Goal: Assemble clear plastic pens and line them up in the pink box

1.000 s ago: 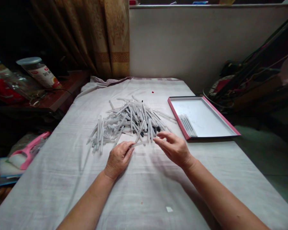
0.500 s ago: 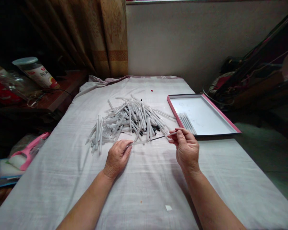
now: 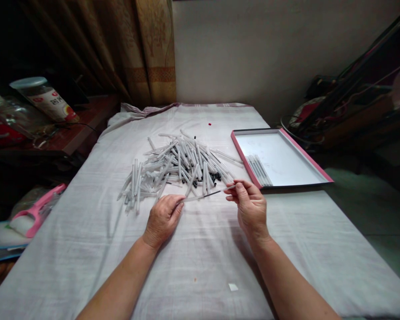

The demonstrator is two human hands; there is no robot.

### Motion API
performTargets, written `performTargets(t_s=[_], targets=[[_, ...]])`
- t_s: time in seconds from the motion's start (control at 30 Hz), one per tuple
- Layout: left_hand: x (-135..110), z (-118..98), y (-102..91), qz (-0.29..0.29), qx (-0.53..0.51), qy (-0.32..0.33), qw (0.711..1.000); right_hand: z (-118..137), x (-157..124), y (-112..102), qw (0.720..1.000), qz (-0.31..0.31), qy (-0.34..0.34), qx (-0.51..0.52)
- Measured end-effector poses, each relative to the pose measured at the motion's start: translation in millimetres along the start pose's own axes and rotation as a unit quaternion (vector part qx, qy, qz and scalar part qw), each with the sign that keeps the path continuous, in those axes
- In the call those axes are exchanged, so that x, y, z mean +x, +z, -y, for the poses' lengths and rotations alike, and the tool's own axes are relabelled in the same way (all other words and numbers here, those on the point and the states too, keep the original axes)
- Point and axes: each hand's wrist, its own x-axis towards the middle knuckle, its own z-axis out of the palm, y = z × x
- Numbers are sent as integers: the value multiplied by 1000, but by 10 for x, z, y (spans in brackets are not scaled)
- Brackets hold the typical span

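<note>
My left hand (image 3: 164, 218) is closed on the end of a translucent pen barrel (image 3: 192, 199) just in front of the pile. A thin ink refill (image 3: 212, 194) with a black stretch runs from the barrel's open end toward my right hand (image 3: 248, 202), whose thumb and fingers pinch its pale tail. How far the refill sits inside the barrel I cannot tell. Behind both hands lies a loose heap of clear pen parts (image 3: 182, 160), with small black pieces (image 3: 215, 177) at its front right.
To the right lies a shallow pink-edged box lid (image 3: 290, 162), with several pens (image 3: 259, 170) lined up along its left side. A small red piece (image 3: 210, 124) and a white scrap (image 3: 233, 287) lie on the cloth. A jar (image 3: 46, 100) stands at left.
My right hand has moved left, toward my left hand, and less of the refill's black stretch shows between them. My left hand has stayed nearly still.
</note>
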Motion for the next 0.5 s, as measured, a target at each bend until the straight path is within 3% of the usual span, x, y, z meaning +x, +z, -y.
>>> performTargets(t_s=[0.13, 0.2, 0.27, 0.37, 0.5], targets=[[-18, 1, 7, 12, -3, 17, 1000, -143, -197, 74, 976, 155, -37, -146], [-28, 4, 9, 11, -5, 14, 1000, -206, -275, 95, 933, 236, -107, -250], [-35, 8, 11, 6, -9, 4, 1000, -236, -287, 89, 885, 276, -170, -335], [-36, 10, 16, 8, -14, -6, 1000, -210, -162, 35, 843, 262, -196, -427], [-25, 8, 18, 15, -11, -8, 1000, -138, 111, -31, 805, 183, -198, -528]])
